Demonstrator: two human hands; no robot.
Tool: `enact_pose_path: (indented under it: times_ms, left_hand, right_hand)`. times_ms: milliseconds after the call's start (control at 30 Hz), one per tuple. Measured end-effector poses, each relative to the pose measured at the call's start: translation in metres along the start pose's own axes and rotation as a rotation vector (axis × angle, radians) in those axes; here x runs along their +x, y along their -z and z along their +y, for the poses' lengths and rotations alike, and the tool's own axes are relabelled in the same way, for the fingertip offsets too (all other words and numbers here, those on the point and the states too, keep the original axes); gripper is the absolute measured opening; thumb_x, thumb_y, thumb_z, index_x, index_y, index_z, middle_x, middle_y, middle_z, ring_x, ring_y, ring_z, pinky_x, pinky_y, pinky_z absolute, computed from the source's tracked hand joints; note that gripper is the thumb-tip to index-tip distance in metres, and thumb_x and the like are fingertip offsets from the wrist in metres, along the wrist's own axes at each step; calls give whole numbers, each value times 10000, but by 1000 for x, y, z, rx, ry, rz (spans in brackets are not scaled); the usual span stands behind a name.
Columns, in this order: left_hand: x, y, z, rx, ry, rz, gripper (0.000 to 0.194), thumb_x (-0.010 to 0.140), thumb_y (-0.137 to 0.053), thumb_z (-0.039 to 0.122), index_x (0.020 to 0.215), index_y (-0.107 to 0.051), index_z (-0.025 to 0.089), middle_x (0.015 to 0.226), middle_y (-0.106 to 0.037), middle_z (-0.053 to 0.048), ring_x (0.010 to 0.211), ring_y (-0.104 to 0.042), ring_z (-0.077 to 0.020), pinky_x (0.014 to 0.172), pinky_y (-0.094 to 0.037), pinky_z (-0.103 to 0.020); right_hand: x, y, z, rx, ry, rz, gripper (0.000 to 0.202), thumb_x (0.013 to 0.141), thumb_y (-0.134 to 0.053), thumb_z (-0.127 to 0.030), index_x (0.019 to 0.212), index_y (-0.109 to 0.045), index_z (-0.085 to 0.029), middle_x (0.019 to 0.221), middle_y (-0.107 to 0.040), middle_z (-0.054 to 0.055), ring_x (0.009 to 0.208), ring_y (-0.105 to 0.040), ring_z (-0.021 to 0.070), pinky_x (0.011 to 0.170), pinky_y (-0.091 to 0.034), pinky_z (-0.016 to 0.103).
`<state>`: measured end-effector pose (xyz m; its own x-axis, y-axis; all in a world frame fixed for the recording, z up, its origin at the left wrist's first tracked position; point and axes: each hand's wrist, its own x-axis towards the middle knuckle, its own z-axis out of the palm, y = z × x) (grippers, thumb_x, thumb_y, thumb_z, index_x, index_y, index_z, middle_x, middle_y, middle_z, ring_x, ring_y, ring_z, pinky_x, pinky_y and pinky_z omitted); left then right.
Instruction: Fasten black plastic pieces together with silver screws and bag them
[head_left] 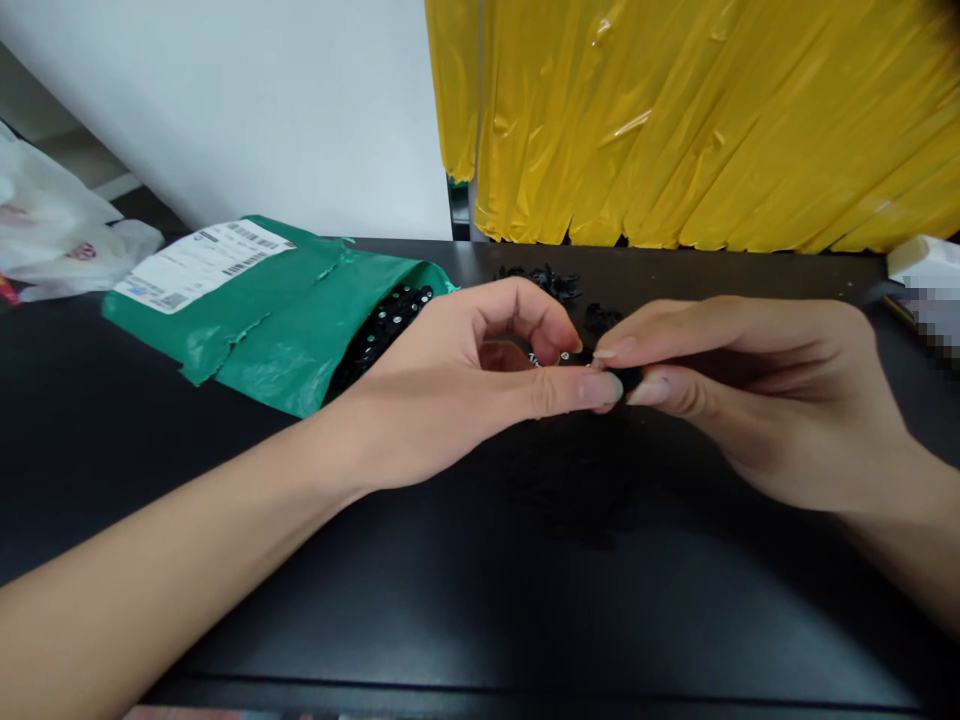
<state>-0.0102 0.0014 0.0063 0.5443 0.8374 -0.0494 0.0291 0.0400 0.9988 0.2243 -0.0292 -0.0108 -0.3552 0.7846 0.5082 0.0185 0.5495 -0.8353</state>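
A small black piece (pixel 631 382) is pinched between my two hands above the dark table; its exact kind is mostly hidden by the fingers. My left hand (pixel 457 370) comes from the left, thumb and fingertips closed on it, with small silvery bits showing beside those fingers. From the right, my right hand (pixel 787 390) pinches the same piece between thumb and forefinger. Behind my left wrist, an open green mailing bag (pixel 292 320) holds many black pieces with silver dots (pixel 386 325).
Small heaps of black bits (pixel 551 280) lie behind the hands on the dark table (pixel 420 600). White plastic bags (pixel 60 220) are at the far left. Yellow plastic sheeting (pixel 675 120) and a white panel (pixel 300 110) stand at the back. A white object (pixel 926 260) sits at the right edge.
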Motion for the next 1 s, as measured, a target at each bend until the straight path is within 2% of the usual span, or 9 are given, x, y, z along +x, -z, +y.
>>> enact_pose_path:
  times_ms: [167, 267, 367, 467, 567, 667, 833, 1000]
  left_hand:
    - [-4, -3, 0, -3, -11, -54, 202, 830, -945, 240, 879, -750, 236, 822, -782, 41, 784, -745, -134, 694, -571, -232]
    - [-4, -3, 3, 19, -17, -96, 141, 866, -918, 239, 899, -781, 246, 840, -817, 47, 798, -767, -133, 714, -582, -228]
    - [-4, -1, 6, 40, -22, -119, 122, 865, -921, 239, 869, -799, 245, 841, -827, 46, 781, -759, -123, 697, -572, -214]
    - [-4, 0, 8, 5, -31, -148, 107, 874, -916, 208, 863, -812, 235, 854, -826, 37, 806, -778, -119, 737, -599, -198]
    - [-4, -1, 8, -34, -35, -184, 107, 887, -905, 170, 863, -819, 229, 861, -831, 29, 843, -799, -121, 790, -626, -186]
    - [-3, 0, 6, -60, -21, -171, 133, 856, -935, 164, 853, -818, 228, 856, -835, 27, 833, -812, -132, 806, -647, -203]
    - [-3, 2, 3, -69, -49, -156, 136, 860, -941, 170, 900, -835, 246, 884, -850, 33, 839, -823, -134, 812, -658, -211]
    - [-4, -5, 8, -36, -98, -95, 162, 888, -916, 149, 789, -811, 224, 768, -812, 54, 782, -804, -105, 781, -634, -168]
  right_hand:
    - [0, -4, 2, 152, -97, -26, 284, 966, -834, -135, 1163, -894, -331, 1076, -883, 12, 834, -842, 175, 793, -739, 298]
    - [2, -3, 3, 258, -116, -91, 294, 956, -832, -99, 1178, -889, -282, 1054, -884, 13, 787, -836, 149, 776, -738, 270]
    - [2, 0, 6, 332, -126, -140, 317, 976, -803, -87, 1211, -882, -286, 1003, -874, 12, 827, -827, 134, 768, -717, 230]
    - [0, 1, 9, 397, -156, -188, 346, 1021, -739, -86, 1247, -870, -313, 1035, -867, 21, 905, -825, 147, 817, -719, 253]
    - [0, 1, 14, 483, -138, -241, 373, 995, -755, -74, 1281, -851, -293, 1050, -860, 29, 899, -825, 157, 807, -725, 277]
    - [2, 1, 18, 534, -140, -242, 357, 972, -780, -71, 1257, -848, -275, 1016, -858, 28, 865, -830, 148, 777, -715, 259]
    - [4, 0, 19, 526, -160, -199, 278, 941, -830, -85, 1129, -861, -286, 964, -848, 12, 833, -828, 156, 796, -712, 294]
    - [2, -1, 19, 570, -192, -210, 263, 974, -789, -69, 1125, -848, -277, 987, -842, 7, 867, -825, 143, 794, -708, 270]
